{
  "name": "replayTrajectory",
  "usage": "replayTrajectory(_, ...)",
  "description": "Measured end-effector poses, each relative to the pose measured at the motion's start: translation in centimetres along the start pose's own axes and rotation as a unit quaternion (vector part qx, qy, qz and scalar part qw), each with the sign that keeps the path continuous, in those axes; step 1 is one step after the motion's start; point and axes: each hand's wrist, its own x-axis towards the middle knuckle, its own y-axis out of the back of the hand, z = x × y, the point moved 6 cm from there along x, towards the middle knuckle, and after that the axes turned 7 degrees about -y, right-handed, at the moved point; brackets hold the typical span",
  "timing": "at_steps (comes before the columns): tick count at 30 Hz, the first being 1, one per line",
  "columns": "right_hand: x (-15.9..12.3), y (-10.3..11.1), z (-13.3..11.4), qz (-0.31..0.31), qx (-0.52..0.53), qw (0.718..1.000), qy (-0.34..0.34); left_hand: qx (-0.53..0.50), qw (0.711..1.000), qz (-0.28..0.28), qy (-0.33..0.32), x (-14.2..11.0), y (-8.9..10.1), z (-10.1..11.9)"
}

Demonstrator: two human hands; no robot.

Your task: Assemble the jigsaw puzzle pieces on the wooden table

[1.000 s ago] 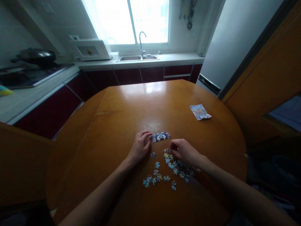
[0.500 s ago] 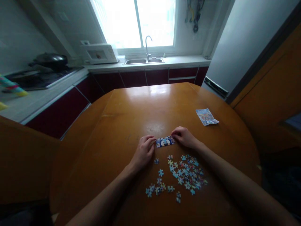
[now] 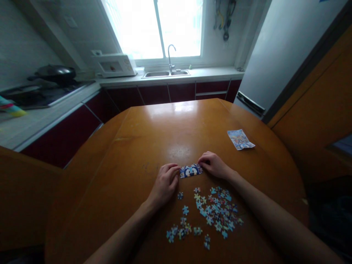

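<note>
A small joined strip of jigsaw puzzle, dark blue with a white and blue cartoon face, lies flat on the wooden table. At its left end my left hand rests with bent fingers, the fingertips gripping the edge. My right hand pinches the strip's upper right corner between thumb and fingers. Nearer to me lies a spread of loose puzzle pieces, mostly light blue. A smaller cluster of pieces sits to the left of it, and a single piece lies just below the strip.
A creased printed sheet lies at the right of the wooden table. Beyond the table are a counter with a sink, a microwave and a pot on the stove. A fridge stands at the right.
The whole view has shifted slightly, with the table and hands a little lower in it. Both hands stay at the strip's ends, and the loose pieces keep their layout.
</note>
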Motion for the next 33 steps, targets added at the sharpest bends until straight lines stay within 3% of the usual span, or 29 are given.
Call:
replayTrajectory(20, -0.9, -0.4, 0.5, 0.022, -0.043, 0.998, 0.031, 0.002, 1.000, -0.001, -0.003, 0.1, -0.1, -0.1)
replayTrajectory(30, -1.3, -0.6, -0.1, 0.028, -0.023, 0.998, 0.042, 0.010, 1.000, -0.004, -0.006, 0.1, 0.0, 0.0)
replayTrajectory(33, -1.2, -0.2, 0.1, 0.062, 0.011, 0.998, 0.019, 0.011, 1.000, 0.000, -0.009, 0.1, 0.0, 0.0)
